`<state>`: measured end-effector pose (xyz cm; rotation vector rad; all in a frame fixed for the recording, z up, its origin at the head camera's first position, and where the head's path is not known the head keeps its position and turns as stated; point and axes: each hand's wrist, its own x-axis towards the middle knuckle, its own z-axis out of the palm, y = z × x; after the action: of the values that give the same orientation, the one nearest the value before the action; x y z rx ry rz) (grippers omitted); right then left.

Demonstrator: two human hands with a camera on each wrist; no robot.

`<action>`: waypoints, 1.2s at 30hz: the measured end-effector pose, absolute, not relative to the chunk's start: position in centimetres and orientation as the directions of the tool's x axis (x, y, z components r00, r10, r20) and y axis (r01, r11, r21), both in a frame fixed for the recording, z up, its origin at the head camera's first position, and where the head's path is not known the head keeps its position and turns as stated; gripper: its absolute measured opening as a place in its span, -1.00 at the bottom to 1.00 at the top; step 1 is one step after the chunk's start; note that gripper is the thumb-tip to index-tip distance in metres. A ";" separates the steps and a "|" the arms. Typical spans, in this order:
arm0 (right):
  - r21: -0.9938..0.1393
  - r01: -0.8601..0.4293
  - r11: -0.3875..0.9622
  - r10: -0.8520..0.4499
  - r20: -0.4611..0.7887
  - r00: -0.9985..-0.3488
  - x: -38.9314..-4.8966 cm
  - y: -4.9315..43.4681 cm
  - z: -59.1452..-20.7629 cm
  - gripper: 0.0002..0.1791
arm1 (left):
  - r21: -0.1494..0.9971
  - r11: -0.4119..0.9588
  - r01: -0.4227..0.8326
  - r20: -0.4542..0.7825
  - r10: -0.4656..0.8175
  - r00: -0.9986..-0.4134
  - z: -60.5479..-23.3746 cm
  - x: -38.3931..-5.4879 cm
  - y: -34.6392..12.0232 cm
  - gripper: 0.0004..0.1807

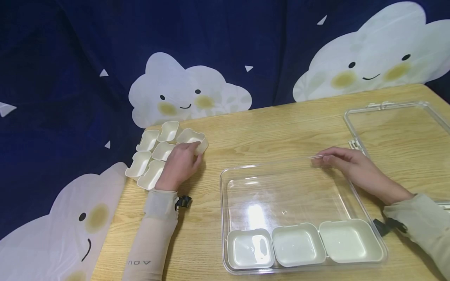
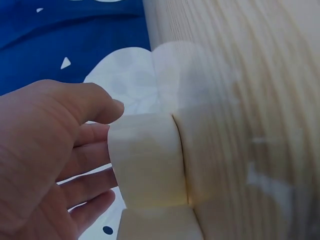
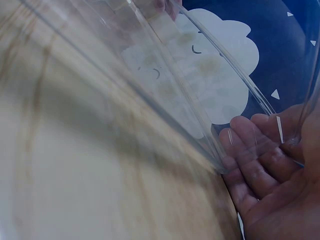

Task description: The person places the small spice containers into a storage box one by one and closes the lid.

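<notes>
Several small cream storage bins (image 1: 139, 164) stand grouped at the left of the table. My left hand (image 1: 181, 166) is at the far right bin (image 1: 202, 146) of that group, fingers over its rim and thumb outside the wall. In the left wrist view, the fingers of the left hand (image 2: 55, 150) go behind the rim of the bin (image 2: 147, 160), which hides their tips. A large clear plastic box (image 1: 281, 195) lies in front, with three cream bins (image 1: 299, 244) along its near side. My right hand (image 1: 346, 168) grips its far right corner; the right wrist view shows fingers (image 3: 260, 170) against the clear wall.
On the right of the wooden table (image 1: 267, 132) lies a clear lid (image 1: 397, 104) with latches, partly cut off by the frame. A dark blue cloth (image 1: 211, 31) with white clouds hangs behind the table and along its left side.
</notes>
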<state>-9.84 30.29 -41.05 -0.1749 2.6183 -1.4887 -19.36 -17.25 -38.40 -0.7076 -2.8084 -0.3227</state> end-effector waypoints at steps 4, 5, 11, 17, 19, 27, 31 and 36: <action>-0.864 -0.045 0.501 -0.168 -0.047 -0.985 -9.8 30.3 -41.0 -0.66 | 0.150 0.842 0.519 0.268 0.470 -0.841 -38.3 -19.2 -16.9 -0.57; -0.865 -0.044 0.500 -0.168 -0.048 -0.985 -9.8 30.3 -40.9 -0.66 | 0.148 0.839 0.523 0.264 0.476 -0.839 -38.2 -19.2 -16.8 -0.57; -0.864 -0.029 0.503 -0.161 -0.061 -0.985 -9.8 30.2 -40.8 -0.64 | 0.152 0.826 0.543 0.227 0.505 -0.832 -38.1 -18.9 -16.4 -0.56; -0.862 -0.026 0.506 -0.158 -0.062 -0.986 -9.8 30.2 -40.8 -0.64 | 0.119 0.806 0.580 0.196 0.553 -0.810 -37.9 -18.7 -15.9 -0.52; -0.862 -0.031 0.505 -0.159 -0.057 -0.986 -9.8 30.2 -40.8 -0.65 | 0.097 0.796 0.598 0.207 0.571 -0.794 -37.9 -18.6 -15.8 -0.53; -0.870 -0.057 0.490 -0.168 -0.030 -0.985 -9.7 30.2 -40.7 -0.66 | 0.013 0.777 0.629 0.235 0.609 -0.757 -37.6 -18.2 -15.3 -0.52; -0.867 -0.046 0.497 -0.163 -0.041 -0.986 -9.8 30.1 -40.7 -0.65 | 0.004 0.765 0.644 0.266 0.620 -0.738 -37.5 -18.0 -15.2 -0.52; -0.862 -0.047 0.505 -0.161 -0.040 -0.986 -9.8 30.2 -40.8 -0.66 | 0.022 0.757 0.653 0.284 0.621 -0.730 -37.7 -18.1 -15.3 -0.53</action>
<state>-9.81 30.18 -40.83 -0.1821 2.6247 -1.4966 -18.13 -15.34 -37.74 -0.9964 -2.6960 -0.1742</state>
